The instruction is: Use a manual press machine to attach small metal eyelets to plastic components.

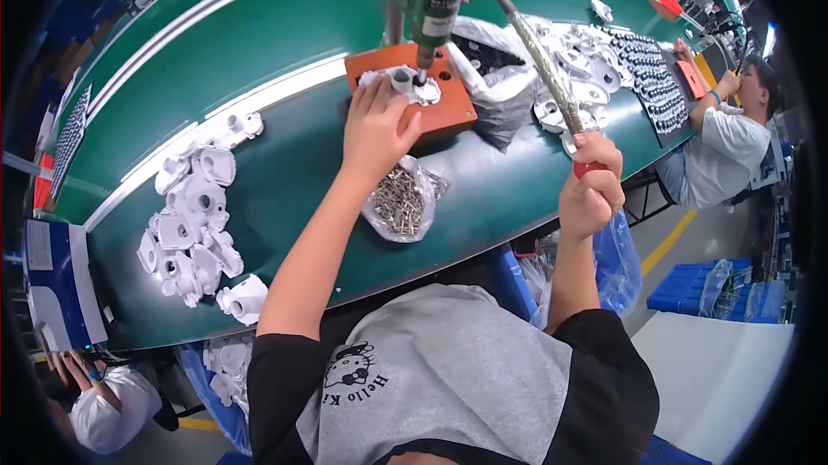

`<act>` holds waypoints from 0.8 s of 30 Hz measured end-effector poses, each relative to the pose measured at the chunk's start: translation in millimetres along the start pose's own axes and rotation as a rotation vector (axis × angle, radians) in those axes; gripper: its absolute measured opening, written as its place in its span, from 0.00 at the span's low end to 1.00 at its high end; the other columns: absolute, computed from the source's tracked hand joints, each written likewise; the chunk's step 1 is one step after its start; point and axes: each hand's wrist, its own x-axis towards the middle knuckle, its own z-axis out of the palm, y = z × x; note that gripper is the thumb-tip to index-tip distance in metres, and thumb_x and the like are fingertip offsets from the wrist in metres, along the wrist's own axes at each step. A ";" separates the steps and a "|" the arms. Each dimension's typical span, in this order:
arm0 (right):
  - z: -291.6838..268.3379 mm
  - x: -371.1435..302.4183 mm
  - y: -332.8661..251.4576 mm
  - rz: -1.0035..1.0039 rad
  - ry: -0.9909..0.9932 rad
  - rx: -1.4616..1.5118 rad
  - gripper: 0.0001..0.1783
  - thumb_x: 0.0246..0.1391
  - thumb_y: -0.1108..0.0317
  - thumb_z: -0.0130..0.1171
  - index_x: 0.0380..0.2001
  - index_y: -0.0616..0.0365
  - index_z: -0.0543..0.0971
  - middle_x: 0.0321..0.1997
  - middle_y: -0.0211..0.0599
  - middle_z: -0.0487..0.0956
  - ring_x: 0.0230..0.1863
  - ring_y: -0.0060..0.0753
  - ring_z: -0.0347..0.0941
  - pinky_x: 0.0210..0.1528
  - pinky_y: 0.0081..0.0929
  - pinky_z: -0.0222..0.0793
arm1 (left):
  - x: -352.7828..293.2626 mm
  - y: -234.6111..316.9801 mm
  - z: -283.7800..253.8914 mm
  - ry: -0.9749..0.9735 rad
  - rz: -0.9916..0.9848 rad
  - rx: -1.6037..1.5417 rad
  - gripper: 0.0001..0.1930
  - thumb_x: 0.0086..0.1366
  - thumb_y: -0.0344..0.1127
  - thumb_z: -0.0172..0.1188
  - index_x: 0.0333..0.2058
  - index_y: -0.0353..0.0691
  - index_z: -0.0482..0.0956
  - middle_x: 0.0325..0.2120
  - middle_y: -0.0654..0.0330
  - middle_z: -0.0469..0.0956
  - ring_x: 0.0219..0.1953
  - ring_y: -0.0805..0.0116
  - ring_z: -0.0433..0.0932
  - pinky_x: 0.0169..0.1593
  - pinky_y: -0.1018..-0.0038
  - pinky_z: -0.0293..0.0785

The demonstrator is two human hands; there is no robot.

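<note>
Under the ram of a green hand-operated press (435, 21) lies a white plastic part (402, 79), set on an orange block (448, 111). My left hand (377, 124) holds the part from its near left side, fingers over it and thumb toward the right. The ram tip comes down to a small dark piece (420, 80) at the part; whether they touch I cannot tell. My right hand (592, 185) is closed around the red-ended grip of the press's long lever (543, 59). Just in front of the block sits a clear bag of small metal pins or screws (398, 204).
White plastic parts (194, 215) are heaped on the green table (285, 172) at left. An open bag of black pieces (487, 77) stands right of the block, with more white parts (595, 68) beyond. A co-worker (729, 137) sits at far right, another person (112, 405) at lower left.
</note>
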 end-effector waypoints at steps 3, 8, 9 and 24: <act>-4.5 5.7 -10.4 0.105 0.008 0.059 0.15 0.41 0.61 0.46 0.12 0.62 0.65 0.32 0.50 0.74 0.40 0.47 0.69 0.49 0.42 0.60 | -4.6 0.6 0.8 -0.010 -0.001 -0.009 0.14 0.54 0.41 0.61 0.35 0.37 0.79 0.50 0.40 0.72 0.56 0.46 0.68 0.61 0.54 0.59; -11.4 52.6 -10.6 0.021 -0.051 0.083 0.17 0.51 0.58 0.45 0.19 0.61 0.67 0.31 0.47 0.72 0.40 0.45 0.66 0.48 0.41 0.60 | -6.9 0.3 2.2 0.022 0.009 -0.019 0.14 0.54 0.41 0.61 0.35 0.37 0.79 0.49 0.40 0.72 0.56 0.46 0.68 0.62 0.54 0.59; -2.7 73.1 -9.6 0.024 -0.009 0.259 0.17 0.54 0.58 0.44 0.22 0.61 0.70 0.32 0.46 0.72 0.40 0.43 0.66 0.48 0.41 0.59 | -8.0 -0.5 -1.3 0.021 0.004 -0.002 0.14 0.55 0.41 0.61 0.35 0.36 0.79 0.49 0.41 0.72 0.56 0.47 0.68 0.62 0.54 0.59; 112.1 177.0 116.4 0.933 -0.183 0.183 0.24 0.61 0.52 0.46 0.53 0.58 0.71 0.51 0.40 0.77 0.53 0.32 0.71 0.53 0.27 0.65 | -13.1 -10.1 2.0 0.019 -0.085 0.011 0.22 0.55 0.40 0.62 0.45 0.34 0.72 0.50 0.46 0.73 0.55 0.48 0.69 0.62 0.57 0.60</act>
